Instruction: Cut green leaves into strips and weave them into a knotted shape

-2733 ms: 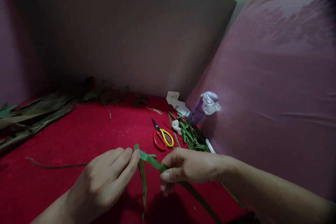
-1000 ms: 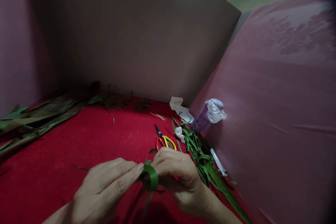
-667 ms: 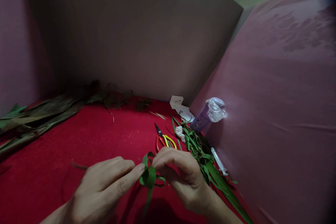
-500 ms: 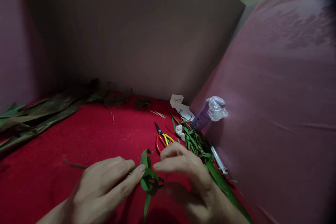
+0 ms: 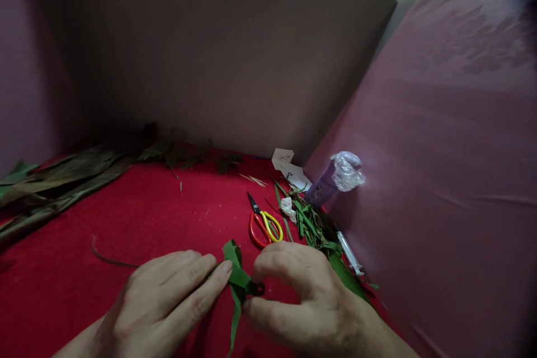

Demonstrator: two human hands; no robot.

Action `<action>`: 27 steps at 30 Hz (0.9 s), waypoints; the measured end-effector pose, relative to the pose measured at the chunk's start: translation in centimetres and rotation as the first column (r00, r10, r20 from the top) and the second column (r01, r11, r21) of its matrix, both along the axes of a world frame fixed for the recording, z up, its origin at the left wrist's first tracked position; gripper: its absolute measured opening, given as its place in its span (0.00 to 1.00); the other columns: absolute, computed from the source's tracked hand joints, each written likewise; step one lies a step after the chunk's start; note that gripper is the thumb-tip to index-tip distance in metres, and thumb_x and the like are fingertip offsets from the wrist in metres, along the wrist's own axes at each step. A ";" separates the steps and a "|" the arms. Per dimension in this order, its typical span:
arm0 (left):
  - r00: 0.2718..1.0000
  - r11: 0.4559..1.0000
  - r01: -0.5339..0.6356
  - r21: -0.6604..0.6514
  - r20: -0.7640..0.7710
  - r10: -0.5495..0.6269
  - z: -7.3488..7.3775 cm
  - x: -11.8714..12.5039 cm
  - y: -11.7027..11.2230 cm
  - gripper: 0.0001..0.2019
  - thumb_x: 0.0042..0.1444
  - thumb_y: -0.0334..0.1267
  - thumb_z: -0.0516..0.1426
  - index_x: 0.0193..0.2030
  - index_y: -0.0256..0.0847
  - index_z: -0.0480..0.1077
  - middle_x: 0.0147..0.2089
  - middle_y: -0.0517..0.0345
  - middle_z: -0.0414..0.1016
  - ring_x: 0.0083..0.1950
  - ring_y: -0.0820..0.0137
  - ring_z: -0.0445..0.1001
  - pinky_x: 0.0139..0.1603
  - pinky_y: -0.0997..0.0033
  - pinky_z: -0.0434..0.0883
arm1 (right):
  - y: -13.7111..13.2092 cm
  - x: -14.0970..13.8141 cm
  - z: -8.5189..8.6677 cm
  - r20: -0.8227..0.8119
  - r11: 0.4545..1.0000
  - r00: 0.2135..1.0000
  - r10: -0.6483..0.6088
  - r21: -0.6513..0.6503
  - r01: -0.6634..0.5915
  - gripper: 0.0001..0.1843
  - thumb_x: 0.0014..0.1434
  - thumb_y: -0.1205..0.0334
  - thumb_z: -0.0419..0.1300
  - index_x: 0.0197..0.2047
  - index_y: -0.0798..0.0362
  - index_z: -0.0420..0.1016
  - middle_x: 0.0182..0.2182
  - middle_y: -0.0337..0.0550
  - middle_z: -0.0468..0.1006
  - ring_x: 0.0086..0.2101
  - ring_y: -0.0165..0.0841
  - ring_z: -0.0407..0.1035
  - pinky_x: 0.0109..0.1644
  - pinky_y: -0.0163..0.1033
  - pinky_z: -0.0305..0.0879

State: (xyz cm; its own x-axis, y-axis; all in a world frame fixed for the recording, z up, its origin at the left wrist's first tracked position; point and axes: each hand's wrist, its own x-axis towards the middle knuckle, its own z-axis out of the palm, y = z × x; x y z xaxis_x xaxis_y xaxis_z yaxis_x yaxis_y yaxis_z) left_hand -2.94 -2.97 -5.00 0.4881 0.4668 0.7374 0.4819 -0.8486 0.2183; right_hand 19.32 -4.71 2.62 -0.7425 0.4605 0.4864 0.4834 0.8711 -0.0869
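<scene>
A folded green leaf strip (image 5: 240, 278), with loops and a tail hanging down, is in front of me at the lower middle. My left hand (image 5: 168, 296) pinches its left side between thumb and fingers. At its right end, my right hand (image 5: 297, 285) has the thumb and bent forefinger around a small dark loop, apparently gripping it. Just beyond my right hand lie scissors (image 5: 260, 222) with one red and one yellow handle, blades pointing away.
Leaf scraps (image 5: 310, 224) pile up at the right beside a crumpled tissue (image 5: 288, 208), a syringe (image 5: 349, 253) and a purple container (image 5: 321, 185) topped with clear plastic. Thin sticks (image 5: 254, 180) and paper cards (image 5: 293, 175) lie farther back. Long leaves (image 5: 62, 179) spread at left.
My right thumb and forefinger have closed in around the right end of the leaf strip, and its open loops now look flatter. My left hand keeps its hold.
</scene>
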 end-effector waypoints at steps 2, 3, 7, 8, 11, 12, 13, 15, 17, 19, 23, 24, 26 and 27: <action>1.000 1.000 0.003 0.000 0.004 -0.003 -0.1 0.0 0.0 0.19 0.62 0.32 0.45 0.56 0.51 0.63 0.42 0.61 0.78 0.42 0.73 0.73 0.45 0.75 0.68 | -0.1 0.3 0.1 0.019 1.000 1.000 -0.001 -0.027 0.001 0.06 0.58 0.67 0.54 0.36 0.54 0.73 0.37 0.46 0.71 0.32 0.31 0.66 0.36 0.37 0.66; 1.000 1.000 0.007 0.001 0.007 -0.007 -0.1 0.0 0.0 0.19 0.62 0.32 0.45 0.57 0.51 0.63 0.43 0.61 0.77 0.42 0.73 0.73 0.45 0.75 0.68 | -0.1 0.5 0.1 0.023 0.999 1.000 0.001 -0.042 0.000 0.07 0.59 0.67 0.53 0.37 0.54 0.73 0.37 0.48 0.71 0.33 0.32 0.66 0.37 0.38 0.66; 1.000 1.000 0.005 -0.011 0.021 -0.005 -0.4 0.0 0.0 0.19 0.61 0.30 0.45 0.56 0.52 0.64 0.43 0.62 0.78 0.43 0.74 0.73 0.47 0.76 0.68 | -0.4 0.9 0.2 0.026 0.998 0.999 0.018 -0.056 -0.017 0.09 0.59 0.66 0.53 0.39 0.56 0.73 0.37 0.49 0.72 0.33 0.34 0.67 0.37 0.40 0.66; 1.000 1.000 0.001 -0.025 0.021 -0.001 -0.5 0.0 0.0 0.19 0.61 0.30 0.45 0.55 0.52 0.65 0.43 0.62 0.78 0.43 0.74 0.73 0.48 0.75 0.68 | -0.4 0.9 0.1 0.025 0.998 0.999 0.022 -0.051 -0.021 0.09 0.58 0.67 0.53 0.39 0.56 0.72 0.37 0.50 0.72 0.32 0.34 0.67 0.36 0.41 0.66; 1.000 0.998 -0.008 -0.056 0.025 0.009 -0.7 -0.1 0.0 0.18 0.61 0.30 0.46 0.54 0.51 0.66 0.44 0.61 0.77 0.44 0.73 0.73 0.49 0.74 0.68 | -0.4 1.1 0.1 0.006 0.999 1.000 0.027 -0.035 -0.027 0.09 0.57 0.69 0.52 0.39 0.57 0.72 0.36 0.50 0.72 0.33 0.35 0.66 0.36 0.41 0.66; 1.000 0.998 -0.005 -0.057 0.025 0.006 -0.8 -0.2 0.0 0.19 0.61 0.30 0.46 0.54 0.51 0.66 0.44 0.60 0.77 0.44 0.72 0.73 0.49 0.74 0.68 | -0.3 1.2 0.1 0.004 0.999 1.000 0.028 -0.042 -0.028 0.09 0.57 0.70 0.52 0.38 0.58 0.72 0.36 0.50 0.72 0.33 0.35 0.66 0.36 0.41 0.66; 1.000 0.999 0.002 -0.053 0.024 -0.001 -0.8 -0.2 0.0 0.19 0.61 0.30 0.46 0.55 0.51 0.65 0.44 0.60 0.77 0.44 0.72 0.73 0.48 0.74 0.69 | -0.3 1.3 0.1 0.012 0.998 0.999 0.031 -0.057 -0.030 0.09 0.57 0.70 0.51 0.39 0.58 0.72 0.35 0.49 0.72 0.33 0.34 0.66 0.36 0.40 0.66; 1.000 1.000 0.008 -0.027 0.015 -0.008 -1.0 -0.3 0.2 0.20 0.60 0.28 0.46 0.56 0.50 0.63 0.44 0.59 0.77 0.44 0.72 0.73 0.47 0.74 0.69 | -0.3 1.4 0.1 0.032 0.995 0.999 0.034 -0.092 -0.031 0.10 0.57 0.71 0.50 0.39 0.58 0.71 0.35 0.49 0.72 0.32 0.33 0.65 0.34 0.40 0.65; 1.000 1.000 -0.002 0.025 0.009 0.002 -1.3 -0.5 0.3 0.22 0.60 0.27 0.46 0.58 0.51 0.61 0.43 0.59 0.77 0.43 0.72 0.73 0.45 0.74 0.70 | -0.2 1.5 0.1 0.029 0.991 0.999 0.040 -0.132 -0.036 0.11 0.57 0.72 0.49 0.40 0.57 0.70 0.35 0.48 0.72 0.30 0.32 0.64 0.33 0.39 0.64; 0.999 0.996 -0.036 0.076 0.005 0.036 -1.7 -0.6 0.5 0.22 0.59 0.26 0.46 0.58 0.50 0.61 0.42 0.59 0.77 0.43 0.72 0.73 0.45 0.72 0.70 | -0.2 1.5 0.0 -0.018 0.984 0.999 0.037 -0.174 -0.039 0.11 0.57 0.74 0.48 0.39 0.57 0.69 0.34 0.47 0.73 0.30 0.31 0.64 0.32 0.38 0.64; 0.997 0.985 -0.072 0.157 0.004 0.072 -1.7 -0.5 0.9 0.18 0.58 0.29 0.48 0.51 0.48 0.67 0.39 0.59 0.79 0.41 0.71 0.75 0.44 0.71 0.71 | -0.1 1.5 -0.6 -0.165 0.960 0.986 0.009 -0.274 -0.054 0.09 0.58 0.73 0.49 0.39 0.56 0.68 0.33 0.47 0.73 0.32 0.31 0.66 0.35 0.36 0.66; 0.999 0.985 -0.040 0.169 -0.007 0.042 -1.5 -0.4 1.0 0.16 0.57 0.29 0.49 0.49 0.47 0.69 0.37 0.59 0.79 0.39 0.72 0.76 0.42 0.74 0.72 | 0.0 1.5 -0.9 -0.205 0.952 0.979 0.005 -0.297 -0.067 0.08 0.59 0.72 0.50 0.39 0.56 0.68 0.33 0.47 0.73 0.33 0.31 0.66 0.36 0.36 0.66; 1.000 0.993 -0.012 0.116 0.008 0.012 -1.0 -0.1 1.1 0.13 0.58 0.30 0.49 0.45 0.43 0.71 0.34 0.58 0.80 0.36 0.73 0.76 0.38 0.77 0.73 | 0.1 1.5 -1.3 -0.285 0.939 0.959 -0.004 -0.332 -0.094 0.06 0.58 0.72 0.52 0.39 0.57 0.68 0.32 0.46 0.73 0.33 0.30 0.67 0.37 0.36 0.66; 0.999 0.994 -0.019 0.105 0.035 0.015 -0.7 0.1 1.1 0.12 0.58 0.31 0.50 0.45 0.43 0.71 0.34 0.58 0.80 0.35 0.73 0.77 0.38 0.77 0.73 | 0.1 1.4 -1.6 -0.324 0.935 0.946 -0.012 -0.340 -0.105 0.06 0.57 0.72 0.53 0.39 0.57 0.67 0.31 0.45 0.73 0.32 0.30 0.67 0.37 0.36 0.66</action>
